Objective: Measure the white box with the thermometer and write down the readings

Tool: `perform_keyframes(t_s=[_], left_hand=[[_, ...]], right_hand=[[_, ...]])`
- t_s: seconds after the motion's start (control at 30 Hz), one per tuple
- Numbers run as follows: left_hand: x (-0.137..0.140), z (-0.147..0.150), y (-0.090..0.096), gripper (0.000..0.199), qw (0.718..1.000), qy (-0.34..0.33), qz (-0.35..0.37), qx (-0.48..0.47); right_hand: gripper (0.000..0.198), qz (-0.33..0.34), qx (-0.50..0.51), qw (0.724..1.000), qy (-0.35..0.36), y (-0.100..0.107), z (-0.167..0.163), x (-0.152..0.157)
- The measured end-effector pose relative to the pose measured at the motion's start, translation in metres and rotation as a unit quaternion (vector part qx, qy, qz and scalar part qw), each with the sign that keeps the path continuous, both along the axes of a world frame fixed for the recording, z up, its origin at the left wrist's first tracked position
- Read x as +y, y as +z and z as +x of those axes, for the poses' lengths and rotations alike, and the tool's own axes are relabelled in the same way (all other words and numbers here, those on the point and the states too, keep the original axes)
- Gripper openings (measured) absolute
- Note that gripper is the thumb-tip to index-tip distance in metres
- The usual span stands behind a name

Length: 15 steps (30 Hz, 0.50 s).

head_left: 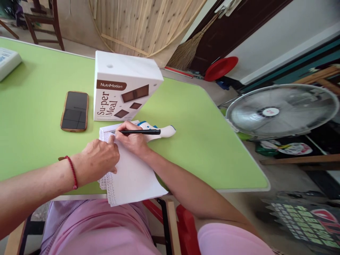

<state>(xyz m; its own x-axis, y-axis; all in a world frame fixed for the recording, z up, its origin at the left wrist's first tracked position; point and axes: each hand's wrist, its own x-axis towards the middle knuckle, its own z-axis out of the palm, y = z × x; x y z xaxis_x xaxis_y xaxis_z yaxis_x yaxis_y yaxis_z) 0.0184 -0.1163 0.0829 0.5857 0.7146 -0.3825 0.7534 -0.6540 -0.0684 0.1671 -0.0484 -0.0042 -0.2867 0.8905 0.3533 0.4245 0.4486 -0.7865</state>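
Gripping black pen [147,131] in right hand [133,140], closing fingers around barrel near its writing end, pointing the other end to the right. Holding pen's writing end over far left part of notepad [136,175], just beside extended left index finger; partly hidden there, cannot tell whether touching paper. Resting left hand [99,156] over notepad's left edge, extending index finger toward pen, curling other fingers; cannot tell whether gripping anything beneath. Wearing red bracelet [71,170] on left wrist. Seeing notepad lying on green table [207,156], at its near side, with near end overhanging table edge and marks running down its left margin, too small to read. Noting white-and-blue device [167,131] at notepad's far right corner, partly hidden by right hand and pen. Noting Su-per Meal box [117,99] standing upright beyond notepad, dark-screened phone [75,111] lying flat left of box, and white object [7,63] at table's far left. Observing round fan [271,112] well apart, right of table.
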Motion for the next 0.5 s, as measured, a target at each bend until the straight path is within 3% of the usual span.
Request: perform_keyframes(t_s=[0.5], left_hand=[[-0.0007, -0.0006, -0.0029, 0.049, 1.000, -0.004, 0.012, -0.002]], right_hand=[[0.012, 0.006, -0.003, 1.000, -0.002, 0.0003, 0.0017, 0.0006]])
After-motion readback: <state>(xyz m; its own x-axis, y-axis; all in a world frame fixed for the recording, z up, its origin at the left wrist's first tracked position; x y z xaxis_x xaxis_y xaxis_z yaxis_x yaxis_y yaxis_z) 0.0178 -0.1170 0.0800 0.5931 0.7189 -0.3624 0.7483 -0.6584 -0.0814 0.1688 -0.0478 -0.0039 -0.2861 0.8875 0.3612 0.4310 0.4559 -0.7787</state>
